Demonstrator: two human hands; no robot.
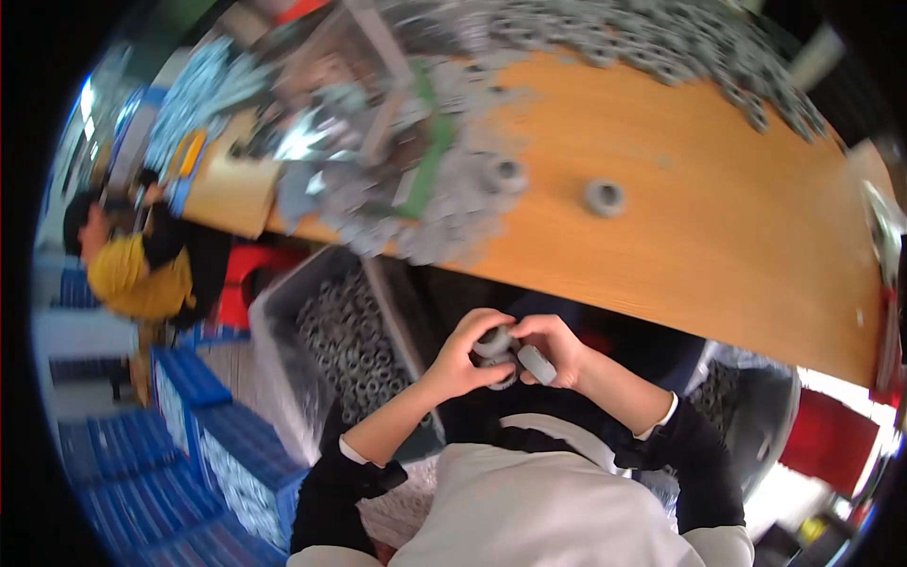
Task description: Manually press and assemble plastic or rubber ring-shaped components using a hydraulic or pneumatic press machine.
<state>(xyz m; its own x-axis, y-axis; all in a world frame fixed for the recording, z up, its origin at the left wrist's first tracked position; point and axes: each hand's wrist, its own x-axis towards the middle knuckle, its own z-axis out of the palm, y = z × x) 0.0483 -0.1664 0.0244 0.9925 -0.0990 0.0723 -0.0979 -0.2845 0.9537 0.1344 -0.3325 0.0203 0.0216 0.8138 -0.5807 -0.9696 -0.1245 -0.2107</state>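
In front of my body, just off the table's near edge, both hands meet. My left hand (463, 357) is closed, thumb and fingers pinching a round grey ring-shaped part (492, 342). A second grey round piece seems to sit under it, partly hidden by my fingers. My right hand (564, 350) is closed too, holding a small flat grey piece (538, 366) with a rounded outline. Its thumb and forefinger reach to the side of the ring-shaped part; whether they press on it I cannot tell.
On the wooden table (718, 217) lies one loose grey ring (604, 197). A heap of grey rings (652, 47) covers the far side; flat grey pieces (444, 222) lie left. A bin (274, 326) of rings stands lower left, near blue crates (142, 472). A person in yellow (142, 274) sits beyond.
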